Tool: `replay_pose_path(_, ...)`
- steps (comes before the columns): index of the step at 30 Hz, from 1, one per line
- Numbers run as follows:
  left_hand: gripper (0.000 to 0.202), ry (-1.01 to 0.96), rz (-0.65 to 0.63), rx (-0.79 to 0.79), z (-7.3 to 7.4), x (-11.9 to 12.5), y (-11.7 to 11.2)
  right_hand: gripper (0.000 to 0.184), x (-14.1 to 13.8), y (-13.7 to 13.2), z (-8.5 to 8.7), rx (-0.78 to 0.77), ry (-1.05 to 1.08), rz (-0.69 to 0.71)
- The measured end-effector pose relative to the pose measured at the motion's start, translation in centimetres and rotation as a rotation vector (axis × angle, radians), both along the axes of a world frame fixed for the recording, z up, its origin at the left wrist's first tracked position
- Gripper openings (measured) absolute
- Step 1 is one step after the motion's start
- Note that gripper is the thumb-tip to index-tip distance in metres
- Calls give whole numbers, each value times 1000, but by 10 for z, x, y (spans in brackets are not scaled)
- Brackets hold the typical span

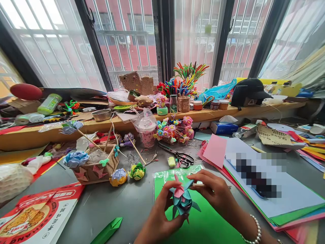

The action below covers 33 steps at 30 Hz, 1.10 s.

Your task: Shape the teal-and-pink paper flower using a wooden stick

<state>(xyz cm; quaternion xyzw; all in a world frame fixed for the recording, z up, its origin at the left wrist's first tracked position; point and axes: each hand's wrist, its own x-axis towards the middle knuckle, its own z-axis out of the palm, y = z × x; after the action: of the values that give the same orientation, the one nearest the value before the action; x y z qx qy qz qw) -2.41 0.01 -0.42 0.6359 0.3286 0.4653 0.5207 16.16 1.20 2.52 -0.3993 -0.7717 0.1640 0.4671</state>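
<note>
A folded paper flower (183, 199), blue with pink parts and pointed petals, is held up over a green sheet (203, 222) in a clear sleeve. My left hand (162, 211) grips it from the left, thumb below and fingers at the upper side. The fingertips of my right hand (214, 189) pinch a blue petal tip at its upper right. A beaded bracelet (254, 230) is on my right wrist. Just beyond the sleeve lie black-handled scissors (181, 156) and a small yellow packet (171, 161).
A cardboard box (96, 169) with paper flowers stands at left, near a green-yellow paper ball (137, 171). A folded green paper piece (108, 230) lies at the front. Stacked coloured paper (286, 183) is at right. A cluttered wooden ledge (127, 123) runs below the windows.
</note>
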Motion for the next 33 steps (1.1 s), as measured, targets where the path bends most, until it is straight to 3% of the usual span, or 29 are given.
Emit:
replay_pose_path(3,54,-46,-51,-104,1,-1,-1,28,-2,-3,1,-21,14,52)
replay_pose_path(7,52,-240,-263,-266,1,-1,3,27,-3,-7,6,-54,74,109)
replay_pose_path(14,64,-494,-529,-403,-24,3,14,20,-5,-11,9,-114,166,214)
replay_pose_path(18,63,-499,-529,-415,-32,8,16,16,-8,-12,9,-131,192,277)
replay_pose_path(21,64,-500,-494,-478,-30,9,18,15,-8,-14,10,-130,198,236)
replay_pose_path(26,65,-511,-424,-474,-13,0,20,25,-4,-13,13,-129,140,21)
replay_pose_path(30,73,-416,-390,-421,0,-11,18,23,-1,-10,11,-170,174,2)
replay_pose_path(33,74,-225,-217,-287,7,-16,16,17,0,-10,9,-185,195,-29)
